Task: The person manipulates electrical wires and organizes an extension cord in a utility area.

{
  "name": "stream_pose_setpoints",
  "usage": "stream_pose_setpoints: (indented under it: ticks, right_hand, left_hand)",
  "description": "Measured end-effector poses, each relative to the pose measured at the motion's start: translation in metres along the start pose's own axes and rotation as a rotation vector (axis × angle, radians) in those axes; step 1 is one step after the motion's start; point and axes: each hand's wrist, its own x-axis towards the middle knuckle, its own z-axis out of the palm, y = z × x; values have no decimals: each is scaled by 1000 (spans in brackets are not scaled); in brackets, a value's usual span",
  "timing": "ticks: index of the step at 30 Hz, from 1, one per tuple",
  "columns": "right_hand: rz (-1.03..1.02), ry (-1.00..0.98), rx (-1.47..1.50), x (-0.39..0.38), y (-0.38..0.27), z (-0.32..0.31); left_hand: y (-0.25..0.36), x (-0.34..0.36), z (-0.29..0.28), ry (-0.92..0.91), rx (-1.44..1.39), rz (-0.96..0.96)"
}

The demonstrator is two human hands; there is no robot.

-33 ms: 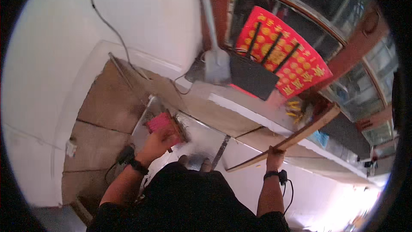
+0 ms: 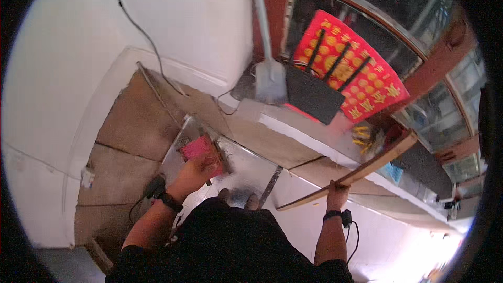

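Note:
My left hand (image 2: 195, 173) is closed on a bright pink cloth-like piece (image 2: 196, 149), over a shiny silver-grey surface (image 2: 249, 170). Motion blurs its fingers, and a dark, ragged strip runs along the right side of the pink piece. On the right, my right hand (image 2: 338, 193) grips a long, narrow wooden board (image 2: 369, 167). The board slants up from the middle of the view toward the far right, near the ledge. Both wrists wear black bands, each with a small box and cable.
A raised ledge (image 2: 293, 131) carries a black router (image 2: 314, 97) with antennas, a red fan-shaped card (image 2: 361, 81), yellow pieces (image 2: 361, 137) and a blue item (image 2: 392, 172). A long-handled metal shovel (image 2: 270, 81) leans there. A cable (image 2: 141, 31) hangs down the white wall.
The whole view shifts slightly, so the ledge and wall appear a little farther right. Both hands keep their holds.

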Motion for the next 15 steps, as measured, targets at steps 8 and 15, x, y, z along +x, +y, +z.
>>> stream_pose_setpoints:
  ticks: [8, 15]
  right_hand:
    - [66, -64, -38, -19, -9, -16]
    - [391, -221, 107, -63, 31, -9]
  left_hand:
    - [-68, 7, -26, 201, -199, -190]
    - [-38, 48, -80, 301, -202, -205]
